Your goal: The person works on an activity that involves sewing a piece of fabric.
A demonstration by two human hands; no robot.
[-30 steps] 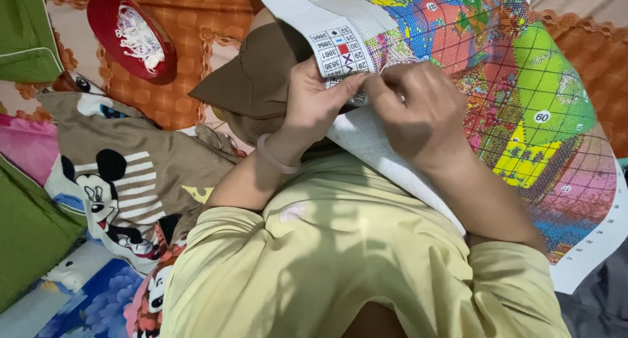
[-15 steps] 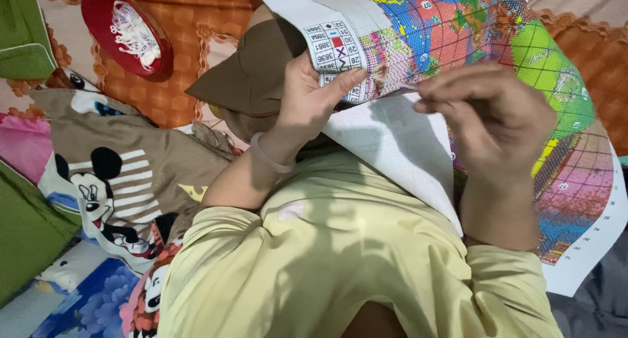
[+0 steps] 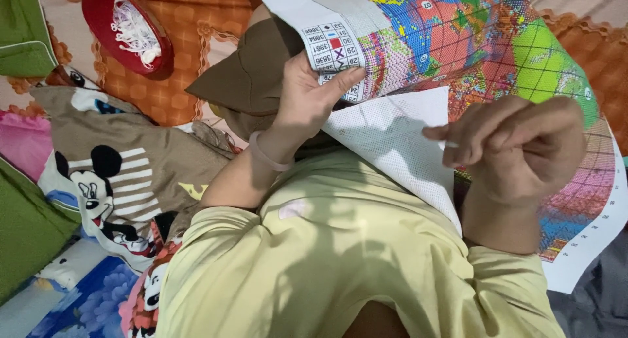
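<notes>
Multicoloured cross-stitch canvas (image 3: 458,43) fills the upper right of the frame, its stitched side a grid of blue, red, green and pink, with a folded-over white corner (image 3: 399,142) showing the plain mesh near the centre. From my seat I see the left hand (image 3: 311,96) at upper centre gripping the canvas edge, thumb pressed over the small printed colour key (image 3: 330,47) and fingers hidden behind the cloth; a pale bracelet (image 3: 265,156) circles that wrist. At centre right, the right hand (image 3: 517,148) is raised just off the canvas, fingertips pinched shut on something thin and pale that I cannot make out clearly. Yellow sleeves (image 3: 340,259) take up the lower middle. In the upper left, a red dish (image 3: 104,11) holding white thread sits on an orange patterned cloth (image 3: 150,89), and a brown cartoon-mouse pillow (image 3: 111,174) lies at the left
</notes>
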